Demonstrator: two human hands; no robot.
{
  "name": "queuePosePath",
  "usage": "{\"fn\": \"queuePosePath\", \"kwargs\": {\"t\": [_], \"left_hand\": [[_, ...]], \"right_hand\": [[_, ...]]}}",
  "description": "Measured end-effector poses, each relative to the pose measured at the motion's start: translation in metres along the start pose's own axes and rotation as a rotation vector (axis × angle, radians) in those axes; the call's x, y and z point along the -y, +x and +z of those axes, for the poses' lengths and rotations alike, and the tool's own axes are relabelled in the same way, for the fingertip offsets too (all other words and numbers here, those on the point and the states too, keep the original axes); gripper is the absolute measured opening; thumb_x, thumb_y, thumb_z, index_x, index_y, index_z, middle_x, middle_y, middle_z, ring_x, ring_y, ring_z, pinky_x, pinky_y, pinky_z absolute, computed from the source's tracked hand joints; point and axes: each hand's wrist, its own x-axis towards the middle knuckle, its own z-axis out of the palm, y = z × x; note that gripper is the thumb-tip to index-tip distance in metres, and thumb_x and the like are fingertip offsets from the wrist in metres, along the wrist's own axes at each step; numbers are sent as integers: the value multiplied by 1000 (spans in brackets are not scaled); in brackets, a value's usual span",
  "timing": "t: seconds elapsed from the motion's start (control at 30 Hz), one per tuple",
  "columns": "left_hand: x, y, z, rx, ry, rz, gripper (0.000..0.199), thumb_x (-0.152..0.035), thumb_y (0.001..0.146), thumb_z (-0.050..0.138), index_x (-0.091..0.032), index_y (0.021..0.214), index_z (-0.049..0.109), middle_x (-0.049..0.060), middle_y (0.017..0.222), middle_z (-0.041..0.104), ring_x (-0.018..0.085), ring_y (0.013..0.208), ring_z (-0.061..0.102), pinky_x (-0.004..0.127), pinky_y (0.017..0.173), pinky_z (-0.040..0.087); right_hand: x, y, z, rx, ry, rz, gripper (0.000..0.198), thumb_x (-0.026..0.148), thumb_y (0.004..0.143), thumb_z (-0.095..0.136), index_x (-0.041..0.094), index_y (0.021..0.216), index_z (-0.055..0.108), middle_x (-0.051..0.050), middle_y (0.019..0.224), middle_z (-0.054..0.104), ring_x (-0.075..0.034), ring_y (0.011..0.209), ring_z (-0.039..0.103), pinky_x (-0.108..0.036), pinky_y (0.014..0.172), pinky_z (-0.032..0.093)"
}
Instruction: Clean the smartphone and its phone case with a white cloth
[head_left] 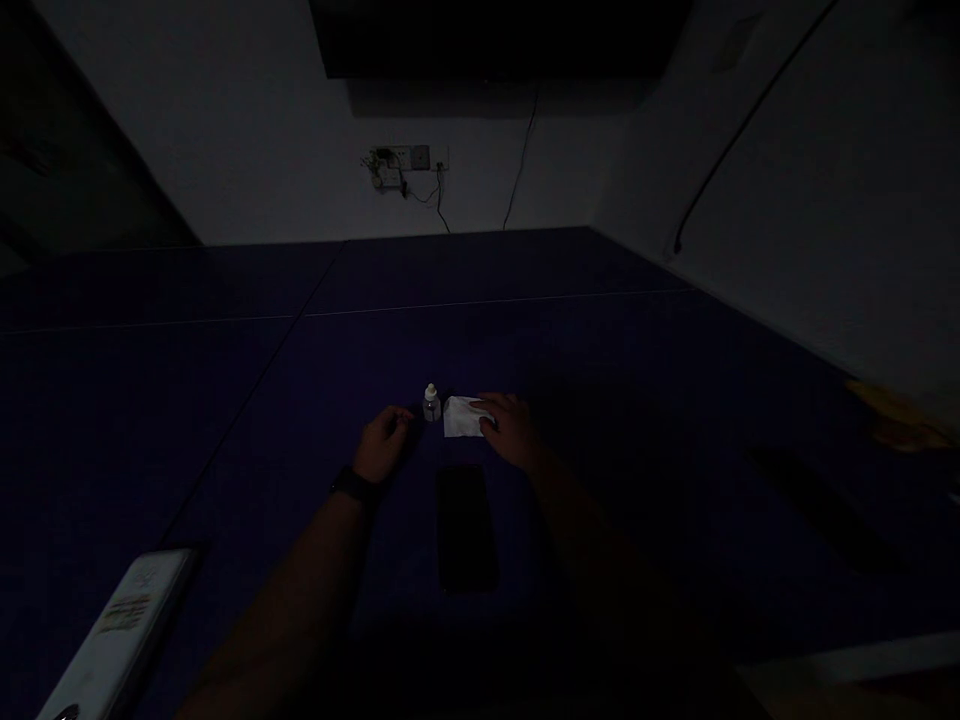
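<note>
In the dim head view, a small clear bottle (431,408) with a pale pointed cap stands upright between my two hands. Just left of it rests my left hand (382,440), a dark band on its wrist. Its fingers are curled, and whatever they may hold is hidden. To the bottle's right a white tissue (461,418) lies on the dark blue surface (337,370). My right hand (511,428) has its thumb and fingers closed over the tissue's right end. Nearer to me, below the tissue, lies a flat black slab (466,530) that looks like a phone.
A white box-like object (124,630) with printing lies at the lower left. On the right are a dark flat strip (825,505) and a yellowish item (896,415). Wall sockets (405,160) with cables and a dark screen (499,40) are on the back wall.
</note>
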Motion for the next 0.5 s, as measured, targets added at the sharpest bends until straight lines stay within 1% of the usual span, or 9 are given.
{"fn": "queuePosePath", "kwargs": {"t": [0.1, 0.17, 0.23, 0.3, 0.37, 0.4, 0.5], "left_hand": [[-4, 1, 0, -36, 17, 41, 30, -35, 100, 62, -16, 123, 61, 9, 120, 65, 22, 100, 67, 42, 86, 58], [-8, 3, 0, -64, 41, 78, 33, -36, 99, 62, -17, 127, 59, 10, 125, 63, 25, 106, 65, 47, 91, 56], [-13, 5, 2, -76, 73, 116, 42, -37, 97, 66, -19, 133, 56, 11, 133, 60, 29, 117, 61, 52, 100, 50], [-18, 8, 6, -67, 110, 143, 55, -40, 91, 72, -21, 139, 53, 13, 139, 58, 31, 126, 56, 53, 107, 44], [-22, 11, 10, -44, 146, 155, 60, -41, 89, 75, -23, 141, 51, 13, 139, 58, 32, 127, 55, 52, 108, 44], [-24, 13, 13, -30, 164, 155, 57, -41, 90, 73, -22, 140, 52, 12, 137, 59, 31, 124, 57, 52, 106, 46], [-25, 17, 17, 4, 216, 136, 38, -38, 98, 64, -20, 130, 59, 10, 130, 62, 26, 113, 63, 49, 97, 52]], "right_hand": [[-1, -2, -1, -5, 16, -26, 33, 16, 91, 54, 26, 118, 71, -8, 131, 65, -27, 116, 55, -44, 96, 40], [1, -5, -2, 5, 25, -56, 30, 15, 91, 54, 26, 113, 72, -7, 128, 67, -26, 115, 56, -43, 95, 39], [4, -8, -5, 22, 31, -91, 27, 16, 91, 55, 26, 110, 72, -6, 127, 69, -26, 114, 57, -43, 95, 39], [7, -11, -6, 28, 31, -108, 27, 17, 91, 57, 26, 111, 71, -6, 128, 69, -26, 115, 58, -43, 95, 38], [8, -12, -7, 16, 28, -97, 29, 17, 90, 57, 25, 114, 70, -8, 130, 68, -27, 116, 58, -45, 96, 36], [8, -12, -7, 6, 27, -84, 30, 16, 89, 57, 25, 115, 69, -8, 131, 68, -28, 117, 58, -46, 96, 36], [8, -11, -5, -22, 39, -47, 30, 16, 89, 57, 24, 115, 69, -10, 133, 67, -29, 119, 57, -49, 99, 33]]}}
